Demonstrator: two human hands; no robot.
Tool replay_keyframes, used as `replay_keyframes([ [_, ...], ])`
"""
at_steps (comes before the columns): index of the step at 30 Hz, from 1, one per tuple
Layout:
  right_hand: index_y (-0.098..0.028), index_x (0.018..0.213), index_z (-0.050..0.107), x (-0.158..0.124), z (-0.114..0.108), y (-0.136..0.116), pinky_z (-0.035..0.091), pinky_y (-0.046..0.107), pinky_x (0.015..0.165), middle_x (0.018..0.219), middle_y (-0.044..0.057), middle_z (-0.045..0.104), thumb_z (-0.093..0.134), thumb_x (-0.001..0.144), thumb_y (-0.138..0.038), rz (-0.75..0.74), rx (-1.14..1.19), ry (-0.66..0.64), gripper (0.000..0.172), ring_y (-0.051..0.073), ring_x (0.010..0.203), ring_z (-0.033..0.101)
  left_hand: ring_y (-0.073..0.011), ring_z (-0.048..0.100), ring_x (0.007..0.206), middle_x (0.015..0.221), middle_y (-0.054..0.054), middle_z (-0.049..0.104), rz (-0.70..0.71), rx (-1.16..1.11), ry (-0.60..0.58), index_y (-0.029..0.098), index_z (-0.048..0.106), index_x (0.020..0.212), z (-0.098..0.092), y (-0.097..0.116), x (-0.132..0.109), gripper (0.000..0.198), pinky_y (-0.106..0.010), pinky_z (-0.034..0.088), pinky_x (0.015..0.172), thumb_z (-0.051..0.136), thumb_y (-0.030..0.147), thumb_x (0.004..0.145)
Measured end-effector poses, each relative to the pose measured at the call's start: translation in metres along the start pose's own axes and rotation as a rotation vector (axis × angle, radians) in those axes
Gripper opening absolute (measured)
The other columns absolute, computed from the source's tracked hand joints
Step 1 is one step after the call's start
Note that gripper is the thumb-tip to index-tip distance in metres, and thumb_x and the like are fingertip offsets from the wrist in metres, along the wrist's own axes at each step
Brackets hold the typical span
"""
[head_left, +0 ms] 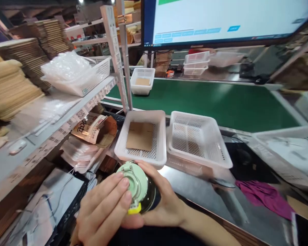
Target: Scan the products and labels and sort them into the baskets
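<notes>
A dark bottle or jar [152, 193] with a pale green flip lid [135, 181], a wire clasp and a yellow latch [135, 209] is held up close in front of me. My right hand [166, 201] wraps around its body from the right. Across the lid lie the fingers of my left hand [105, 208], its thumb near the yellow latch. Just beyond the bottle stands a white basket [119, 147] with a flat brown cardboard piece [140, 136] inside. The bottle's lower part is hidden by my hands.
Another white basket [222, 150] stands to the right, near a purple cloth [267, 198] and a scanner-like handheld device [229, 198]. Behind runs a green conveyor belt [207, 99] carrying a white basket [141, 90]. A monitor [220, 17] hangs above; a shelf [92, 102] flanks the left.
</notes>
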State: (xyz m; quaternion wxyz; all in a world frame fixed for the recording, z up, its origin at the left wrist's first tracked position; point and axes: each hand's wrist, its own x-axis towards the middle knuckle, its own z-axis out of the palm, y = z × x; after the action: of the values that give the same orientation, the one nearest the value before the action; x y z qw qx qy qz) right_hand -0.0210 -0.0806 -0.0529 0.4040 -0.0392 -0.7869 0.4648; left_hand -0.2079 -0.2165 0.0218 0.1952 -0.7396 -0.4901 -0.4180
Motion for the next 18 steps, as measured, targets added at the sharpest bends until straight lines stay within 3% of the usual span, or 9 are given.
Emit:
replay_keyframes([
  [3, -0.027, 0.167, 0.038, 0.004, 0.012, 0.004, 0.047, 0.051, 0.127, 0.163, 0.017, 0.052, 0.095, 0.082, -0.049, 0.006, 0.026, -0.026, 0.104, 0.037, 0.147, 0.057, -0.0297, 0.078, 0.118, 0.114, -0.013, 0.082, -0.054, 0.005, 0.09, 0.01, 0.076, 0.118, 0.0, 0.014, -0.011, 0.025, -0.041, 0.071, 0.1, 0.077, 0.019, 0.095],
  [6, -0.028, 0.166, 0.042, 0.007, 0.019, 0.01, 0.05, 0.053, 0.125, 0.163, 0.016, 0.053, 0.089, 0.089, -0.047, 0.028, 0.03, -0.084, 0.092, 0.039, 0.146, 0.058, -0.0284, 0.074, 0.124, 0.122, -0.01, 0.078, -0.272, 0.007, 0.232, 0.021, 0.072, 0.125, 0.016, 0.03, -0.031, 0.031, -0.051, 0.062, 0.115, 0.075, 0.037, 0.099],
  [9, -0.029, 0.167, 0.041, 0.019, 0.029, 0.027, 0.047, 0.061, 0.126, 0.169, 0.014, 0.047, 0.087, 0.09, -0.05, 0.001, 0.079, -0.23, 0.092, 0.046, 0.15, 0.052, -0.0411, 0.065, 0.139, 0.152, -0.021, 0.062, -0.531, 0.066, 0.287, 0.026, 0.054, 0.153, 0.036, 0.024, -0.056, 0.092, -0.061, 0.056, 0.119, 0.09, 0.066, 0.078],
  [11, -0.03, 0.169, 0.039, 0.03, 0.042, 0.035, 0.042, 0.065, 0.128, 0.172, 0.012, 0.043, 0.085, 0.091, -0.048, -0.05, 0.081, -0.294, 0.093, 0.048, 0.151, 0.049, -0.0428, 0.067, 0.135, 0.15, -0.024, 0.063, -0.617, 0.057, 0.34, 0.027, 0.044, 0.16, 0.037, 0.014, -0.069, 0.121, -0.057, 0.061, 0.113, 0.1, 0.067, 0.06],
  [12, -0.03, 0.171, 0.036, 0.035, 0.05, 0.036, 0.041, 0.066, 0.128, 0.172, 0.012, 0.042, 0.085, 0.091, -0.045, -0.064, 0.072, -0.313, 0.095, 0.048, 0.152, 0.049, -0.0408, 0.07, 0.13, 0.144, -0.022, 0.067, -0.615, 0.049, 0.379, 0.029, 0.045, 0.159, 0.032, 0.01, -0.073, 0.121, -0.054, 0.063, 0.11, 0.102, 0.064, 0.058],
  [14, -0.028, 0.176, 0.023, 0.039, 0.063, 0.034, 0.041, 0.065, 0.127, 0.175, 0.013, 0.037, 0.081, 0.094, -0.04, -0.054, 0.067, -0.368, 0.101, 0.046, 0.153, 0.047, -0.0361, 0.074, 0.122, 0.135, -0.017, 0.073, -0.605, 0.052, 0.44, 0.031, 0.053, 0.152, 0.012, 0.01, -0.074, 0.103, -0.05, 0.064, 0.106, 0.101, 0.057, 0.064],
  [16, -0.024, 0.178, 0.009, 0.041, 0.071, 0.031, 0.041, 0.065, 0.126, 0.18, 0.015, 0.025, 0.079, 0.097, -0.04, -0.045, 0.092, -0.426, 0.108, 0.045, 0.158, 0.04, -0.0327, 0.076, 0.119, 0.132, -0.014, 0.075, -0.623, 0.093, 0.488, 0.028, 0.06, 0.145, -0.02, 0.012, -0.069, 0.084, -0.048, 0.064, 0.104, 0.096, 0.052, 0.073],
  [18, -0.022, 0.178, 0.007, 0.041, 0.07, 0.035, 0.037, 0.064, 0.127, 0.182, 0.016, 0.018, 0.077, 0.099, -0.043, -0.091, 0.079, -0.43, 0.107, 0.044, 0.161, 0.034, -0.0301, 0.076, 0.116, 0.129, -0.012, 0.077, -0.673, 0.225, 0.504, 0.025, 0.064, 0.138, -0.061, 0.009, -0.063, 0.071, -0.045, 0.064, 0.102, 0.092, 0.048, 0.077],
])
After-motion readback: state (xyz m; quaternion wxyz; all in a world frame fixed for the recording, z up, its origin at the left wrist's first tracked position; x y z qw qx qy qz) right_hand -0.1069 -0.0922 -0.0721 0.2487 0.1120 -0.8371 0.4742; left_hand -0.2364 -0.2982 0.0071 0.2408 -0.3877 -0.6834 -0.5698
